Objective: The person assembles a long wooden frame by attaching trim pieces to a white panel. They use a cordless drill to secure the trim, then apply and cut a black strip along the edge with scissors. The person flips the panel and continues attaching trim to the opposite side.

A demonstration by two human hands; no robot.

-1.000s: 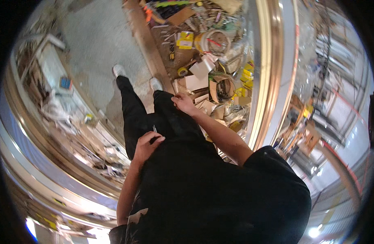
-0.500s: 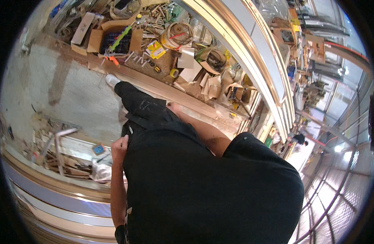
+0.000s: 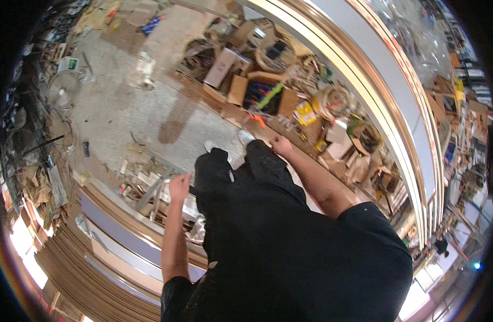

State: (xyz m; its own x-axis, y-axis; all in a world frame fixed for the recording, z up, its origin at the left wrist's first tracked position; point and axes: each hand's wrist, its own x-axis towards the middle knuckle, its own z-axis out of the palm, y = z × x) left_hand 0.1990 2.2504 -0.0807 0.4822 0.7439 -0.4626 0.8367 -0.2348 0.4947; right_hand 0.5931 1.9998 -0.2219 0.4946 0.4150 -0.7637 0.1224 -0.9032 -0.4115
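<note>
My left hand hangs beside my black trousers with its fingers curled. A short dark strip shows at its inner side, and I cannot make out whether it is held or part of the clothing. Out in front on the right, my right hand is loosely closed, with nothing seen in it. Below it on the floor lie an orange-handled tool and an open cardboard box holding dark blue things and a bright green tool.
Long framed panels lean along the right. More stacked panels and boards stand at lower left, beside metal scraps. Ahead, concrete floor runs toward a round fan. Buckets and cardboard scraps crowd the right.
My view has swung left, showing more floor ahead. My right hand has swung forward, clear of my body; the left has moved away from my trousers. Both shoes now show.
</note>
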